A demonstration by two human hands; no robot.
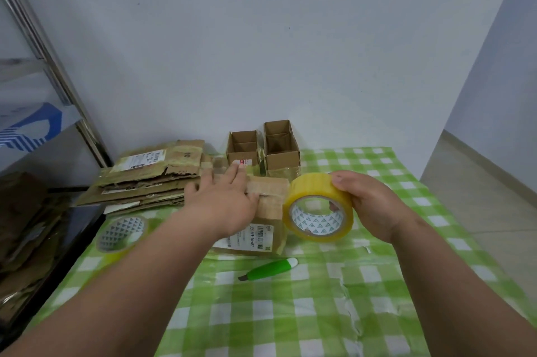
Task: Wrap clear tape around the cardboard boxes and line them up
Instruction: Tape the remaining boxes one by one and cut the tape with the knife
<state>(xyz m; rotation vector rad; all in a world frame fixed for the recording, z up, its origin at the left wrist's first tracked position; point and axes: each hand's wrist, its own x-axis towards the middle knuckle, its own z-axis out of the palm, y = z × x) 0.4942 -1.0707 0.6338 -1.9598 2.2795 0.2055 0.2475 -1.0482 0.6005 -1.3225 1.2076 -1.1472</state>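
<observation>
A cardboard box (266,211) with a white barcode label lies in the middle of the green checked table (290,313). My left hand (223,205) rests flat on its top, fingers spread and pointing away. My right hand (369,205) grips a yellowish roll of clear tape (318,208) just right of the box, roll upright with its hole facing me. Two open-topped cardboard boxes (244,149) (281,146) stand side by side at the back against the wall.
A stack of flattened cardboard (151,175) lies at the back left. A second tape roll (122,233) lies flat near the table's left edge. A green utility knife (270,269) lies in front of the box. More cardboard is piled off the table on the left.
</observation>
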